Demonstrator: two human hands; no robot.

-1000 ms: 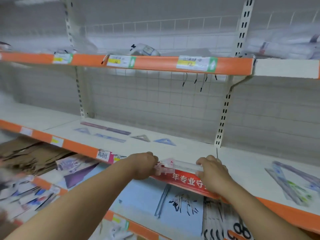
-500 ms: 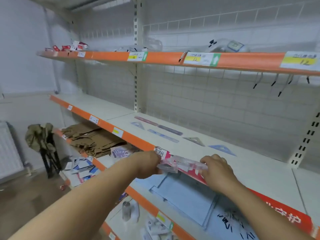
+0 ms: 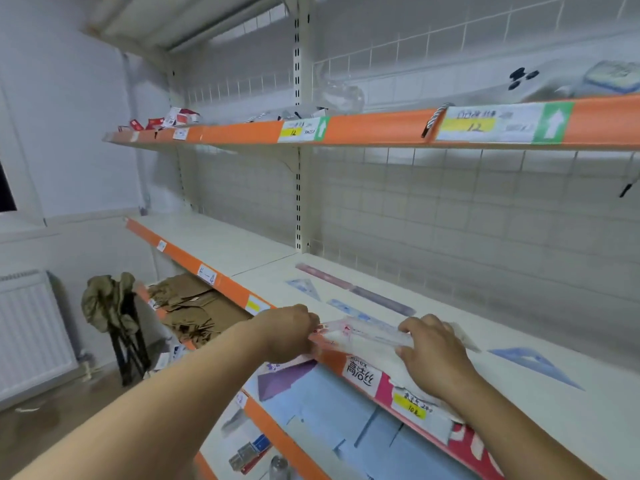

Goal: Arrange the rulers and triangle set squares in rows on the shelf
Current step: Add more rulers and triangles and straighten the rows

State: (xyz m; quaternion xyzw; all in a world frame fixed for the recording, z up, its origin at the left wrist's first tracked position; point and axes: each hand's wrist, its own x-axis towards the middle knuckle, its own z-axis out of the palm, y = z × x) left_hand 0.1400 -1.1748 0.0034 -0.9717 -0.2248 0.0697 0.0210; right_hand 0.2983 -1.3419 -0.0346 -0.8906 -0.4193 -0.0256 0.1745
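Note:
A clear ruler pack [image 3: 363, 332] with red print is held by both ends just above the front of the white middle shelf [image 3: 519, 403]. My left hand [image 3: 289, 332] pinches its left end, and my right hand [image 3: 431, 355] grips its right end. Behind it lie a long purple ruler [image 3: 356, 288], a small blue set square [image 3: 302, 285] and a blue ruler [image 3: 349, 310] in rows. A larger blue set square [image 3: 535, 363] lies to the right of my right hand.
An orange price strip [image 3: 377, 379] with labels edges the shelf front. Above runs another orange-edged shelf [image 3: 374, 128] with small goods. The lower shelf holds brown paper bags [image 3: 194, 306] and blue packs [image 3: 329, 407]. A stool with cloth [image 3: 110, 306] and a radiator [image 3: 31, 334] stand at left.
My view has swung left along the shelf, and both hands have carried the clear ruler pack leftward, toward the rulers and set squares lying there. Both grips are unchanged.

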